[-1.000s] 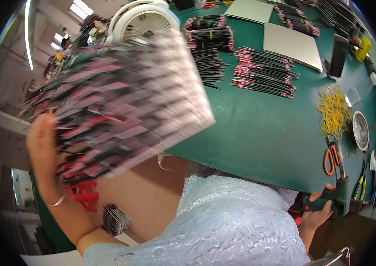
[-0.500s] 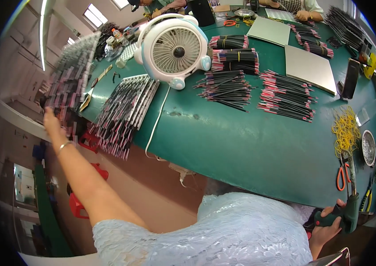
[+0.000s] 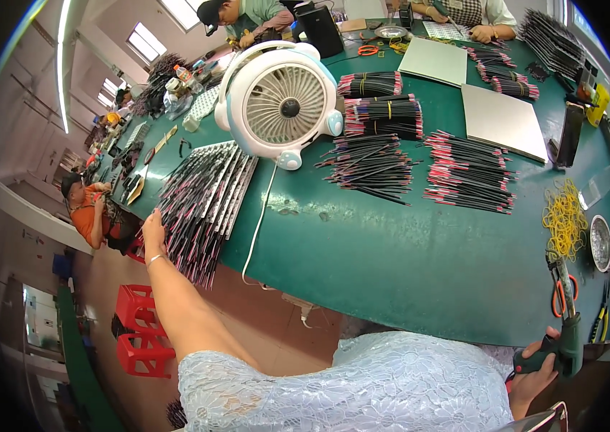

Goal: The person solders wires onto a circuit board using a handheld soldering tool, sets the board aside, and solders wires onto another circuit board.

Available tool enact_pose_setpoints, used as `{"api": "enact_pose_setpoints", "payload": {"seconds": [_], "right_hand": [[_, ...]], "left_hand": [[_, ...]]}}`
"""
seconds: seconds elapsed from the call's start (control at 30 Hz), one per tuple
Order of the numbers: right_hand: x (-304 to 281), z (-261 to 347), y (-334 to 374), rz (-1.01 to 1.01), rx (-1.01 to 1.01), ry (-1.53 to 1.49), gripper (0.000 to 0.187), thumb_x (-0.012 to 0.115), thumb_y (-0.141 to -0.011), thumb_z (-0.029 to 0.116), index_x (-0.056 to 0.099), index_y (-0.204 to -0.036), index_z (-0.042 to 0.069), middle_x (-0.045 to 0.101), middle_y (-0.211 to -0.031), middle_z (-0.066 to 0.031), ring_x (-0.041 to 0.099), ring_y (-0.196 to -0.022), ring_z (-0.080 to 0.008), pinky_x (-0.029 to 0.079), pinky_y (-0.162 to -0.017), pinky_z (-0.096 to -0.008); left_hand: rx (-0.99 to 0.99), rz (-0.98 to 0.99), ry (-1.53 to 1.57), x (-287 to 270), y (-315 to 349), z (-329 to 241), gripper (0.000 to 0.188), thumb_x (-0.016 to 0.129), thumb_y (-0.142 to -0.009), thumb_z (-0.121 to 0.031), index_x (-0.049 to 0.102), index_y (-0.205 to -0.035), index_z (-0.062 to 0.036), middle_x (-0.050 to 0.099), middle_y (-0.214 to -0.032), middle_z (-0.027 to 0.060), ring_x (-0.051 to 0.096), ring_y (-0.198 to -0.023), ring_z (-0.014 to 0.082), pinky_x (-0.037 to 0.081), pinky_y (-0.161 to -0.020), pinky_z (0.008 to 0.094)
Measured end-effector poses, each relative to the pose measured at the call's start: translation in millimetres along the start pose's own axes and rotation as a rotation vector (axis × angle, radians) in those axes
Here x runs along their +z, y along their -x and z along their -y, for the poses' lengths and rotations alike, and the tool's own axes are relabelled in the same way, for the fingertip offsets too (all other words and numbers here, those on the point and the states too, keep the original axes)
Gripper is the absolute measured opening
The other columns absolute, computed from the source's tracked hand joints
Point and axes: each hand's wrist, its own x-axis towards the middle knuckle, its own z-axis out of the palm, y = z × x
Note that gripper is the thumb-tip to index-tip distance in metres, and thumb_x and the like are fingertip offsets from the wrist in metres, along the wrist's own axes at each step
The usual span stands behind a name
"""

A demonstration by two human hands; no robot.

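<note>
Far out to the left, my left hand [image 3: 152, 234] is closed at the near left edge of a stack of white boards lined with black, pink-ended wires [image 3: 200, 205]. The wires hang past the table edge, and my fingertips are partly lost against them. At the lower right, my right hand [image 3: 533, 374] wraps round the handle of a dark green pistol-grip tool [image 3: 571, 347] with a long metal barrel. The barrel points away from me, towards a heap of yellow rubber bands [image 3: 564, 216] and orange-handled scissors [image 3: 559, 297].
A white fan [image 3: 287, 108] stands mid-table, its cord [image 3: 258, 223] running over the front edge. Wire bundles [image 3: 470, 173] and two pale flat panels [image 3: 503, 122] lie behind. A metal bowl [image 3: 600, 243] is at right, red stools [image 3: 143, 331] at left. Other people work beyond.
My left hand has come down and rightwards, bringing a raised wire-lined board onto the stack. A person in orange now shows behind it. My right hand keeps its grip.
</note>
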Motion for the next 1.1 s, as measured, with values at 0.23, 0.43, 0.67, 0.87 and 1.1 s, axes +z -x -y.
{"api": "enact_pose_setpoints", "payload": {"seconds": [0.23,0.43,0.67,0.87,1.1], "right_hand": [[-32.1,-7.2,-9.9,0.098,0.212,-0.137,0.037,0.048,-0.089,0.024,0.048,-0.114,-0.003,0.057,-0.106,-0.0133,0.051,-0.054,-0.0128,0.041,-0.047,-0.0252],[-18.5,-6.6,-32.0,0.13,0.19,-0.277,0.043,0.055,-0.088,0.026,0.044,-0.118,-0.004,0.056,-0.109,-0.0161,0.057,-0.055,-0.0177,0.045,-0.045,-0.0281],[-11.6,-31.3,-54.7,-0.125,0.173,-0.357,0.042,0.052,-0.088,0.024,0.04,-0.119,-0.001,0.056,-0.108,-0.017,0.057,-0.054,-0.0193,0.048,-0.045,-0.0306],[-17.6,-41.4,-48.1,-0.053,0.16,-0.42,0.039,0.048,-0.091,0.026,0.041,-0.124,0.007,0.054,-0.111,-0.0137,0.055,-0.054,-0.019,0.046,-0.052,-0.0323],[-19.4,-44.3,-45.4,-0.067,0.147,-0.394,0.046,0.05,-0.091,0.033,0.04,-0.128,0.007,0.054,-0.113,-0.0124,0.054,-0.053,-0.0169,0.045,-0.051,-0.0312]], "left_hand": [[0.556,0.007,-0.598,-66.4,-41.1,39.2,0.034,0.05,-0.091,-0.031,0.061,-0.096,0.0006,0.062,-0.076,0.0142,0.054,-0.064,0.0205,0.044,-0.061,0.0375],[0.473,-0.561,-1.078,-16.9,-6.8,-96.5,0.042,0.059,-0.085,-0.036,0.056,-0.12,-0.0128,0.058,-0.115,0.0168,0.054,-0.107,0.0319,0.04,-0.092,0.0459],[1.078,0.433,-0.018,280.4,184.0,-282.8,0.03,0.058,-0.079,-0.001,0.06,-0.109,-0.0037,0.06,-0.109,0.0066,0.055,-0.104,0.0194,0.041,-0.092,0.032],[1.44,0.77,-0.125,515.8,330.5,-298.0,0.055,0.073,-0.071,-0.037,0.058,-0.117,-0.0095,0.052,-0.126,0.0151,0.046,-0.119,0.0329,0.038,-0.099,0.0416],[1.45,0.97,-0.224,582.1,353.4,-306.6,0.064,0.075,-0.062,-0.046,0.06,-0.113,-0.0094,0.056,-0.122,0.0111,0.051,-0.113,0.0309,0.041,-0.094,0.0398]]}}
